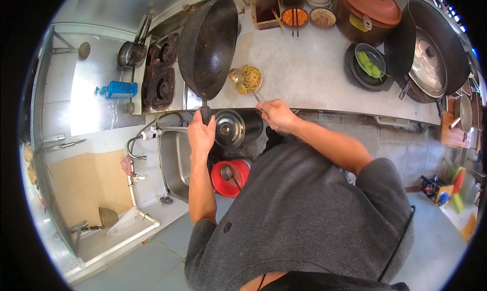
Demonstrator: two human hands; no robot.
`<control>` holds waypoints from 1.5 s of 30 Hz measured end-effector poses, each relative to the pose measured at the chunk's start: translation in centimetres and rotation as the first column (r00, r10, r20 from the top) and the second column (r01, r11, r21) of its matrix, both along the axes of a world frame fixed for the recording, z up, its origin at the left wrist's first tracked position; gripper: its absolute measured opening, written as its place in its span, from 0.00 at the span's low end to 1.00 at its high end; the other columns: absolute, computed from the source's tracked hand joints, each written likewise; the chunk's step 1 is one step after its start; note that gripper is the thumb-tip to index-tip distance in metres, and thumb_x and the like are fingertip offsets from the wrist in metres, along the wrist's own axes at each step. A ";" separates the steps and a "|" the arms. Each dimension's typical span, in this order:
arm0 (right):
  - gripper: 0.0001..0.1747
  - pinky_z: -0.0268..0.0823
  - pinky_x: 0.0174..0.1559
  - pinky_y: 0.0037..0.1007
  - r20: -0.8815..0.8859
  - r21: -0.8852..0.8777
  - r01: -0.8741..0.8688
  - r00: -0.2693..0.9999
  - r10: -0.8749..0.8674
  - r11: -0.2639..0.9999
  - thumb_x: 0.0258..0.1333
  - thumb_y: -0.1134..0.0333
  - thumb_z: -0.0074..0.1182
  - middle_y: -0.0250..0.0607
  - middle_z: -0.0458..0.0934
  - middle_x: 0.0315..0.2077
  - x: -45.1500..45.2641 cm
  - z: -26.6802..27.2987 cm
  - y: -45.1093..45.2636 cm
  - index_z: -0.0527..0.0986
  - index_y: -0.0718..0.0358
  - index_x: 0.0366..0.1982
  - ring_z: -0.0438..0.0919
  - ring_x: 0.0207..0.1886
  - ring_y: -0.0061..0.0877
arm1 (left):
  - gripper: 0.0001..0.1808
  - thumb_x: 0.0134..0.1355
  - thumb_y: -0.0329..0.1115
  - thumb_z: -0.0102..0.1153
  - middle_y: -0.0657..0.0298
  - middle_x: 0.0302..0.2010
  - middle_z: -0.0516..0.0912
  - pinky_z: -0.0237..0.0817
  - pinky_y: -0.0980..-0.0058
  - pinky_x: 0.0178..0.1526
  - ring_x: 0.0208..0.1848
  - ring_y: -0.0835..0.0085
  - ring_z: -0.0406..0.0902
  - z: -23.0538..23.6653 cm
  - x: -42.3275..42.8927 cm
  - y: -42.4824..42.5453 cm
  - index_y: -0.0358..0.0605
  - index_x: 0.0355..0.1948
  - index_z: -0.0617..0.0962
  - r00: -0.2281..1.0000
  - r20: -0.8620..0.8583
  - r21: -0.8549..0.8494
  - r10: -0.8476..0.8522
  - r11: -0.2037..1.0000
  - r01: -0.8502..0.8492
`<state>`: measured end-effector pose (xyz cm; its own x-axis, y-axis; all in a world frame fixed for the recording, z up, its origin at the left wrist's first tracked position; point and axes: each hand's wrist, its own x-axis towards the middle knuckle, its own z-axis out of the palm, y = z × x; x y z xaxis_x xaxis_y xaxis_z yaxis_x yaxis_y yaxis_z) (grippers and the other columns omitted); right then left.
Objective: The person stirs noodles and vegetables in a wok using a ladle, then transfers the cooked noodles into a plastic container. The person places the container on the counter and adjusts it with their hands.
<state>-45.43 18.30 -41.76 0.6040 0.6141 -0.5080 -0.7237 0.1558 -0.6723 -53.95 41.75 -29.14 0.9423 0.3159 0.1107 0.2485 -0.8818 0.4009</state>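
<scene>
My left hand grips the handle of a dark wok, which is tipped on its side so that its inner face turns right. In my right hand is the thin metal handle of a ladle. The ladle's round bowl rests at the left rim of a bowl of noodles with green and yellow bits in it. This bowl stands on the pale worktop, just right of the wok. Whether the wok holds anything cannot be seen.
A blue bottle and a gas stove are at left, above a steel sink. Below the worktop are a lidded metal pot and a red bucket. Along the back stand a seasoning bowl and a brown lidded pot.
</scene>
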 end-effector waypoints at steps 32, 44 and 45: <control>0.29 0.75 0.51 0.48 0.757 -0.224 -0.087 0.612 0.230 0.971 0.65 0.61 0.54 0.68 0.83 0.39 3.8 10.4 16.1 0.70 0.76 0.58 0.84 0.48 0.57 | 0.05 0.70 0.28 0.59 0.67 0.19 0.74 0.62 0.76 0.17 0.16 0.79 0.69 -4.3 0.1 5.6 0.36 0.38 0.78 0.939 -0.078 -0.960 0.335 0.229 -0.162; 0.23 0.77 0.43 0.39 0.770 -0.427 0.105 0.562 0.301 0.898 0.72 0.56 0.55 0.49 0.88 0.37 4.9 6.2 15.4 0.80 0.66 0.57 0.87 0.35 0.40 | 0.20 0.70 0.40 0.59 0.68 0.15 0.71 0.61 0.73 0.20 0.16 0.77 0.68 -6.4 1.7 24.0 0.46 0.20 0.74 0.906 0.098 -0.963 0.411 0.270 -0.018; 0.21 0.78 0.41 0.37 0.734 -0.462 0.178 0.627 0.262 0.869 0.72 0.58 0.54 0.49 0.88 0.36 4.9 4.5 13.7 0.81 0.67 0.55 0.87 0.33 0.37 | 0.19 0.70 0.40 0.58 0.68 0.15 0.69 0.60 0.73 0.20 0.16 0.77 0.65 -6.9 1.7 25.3 0.45 0.22 0.74 0.888 0.003 -0.970 0.459 0.216 -0.108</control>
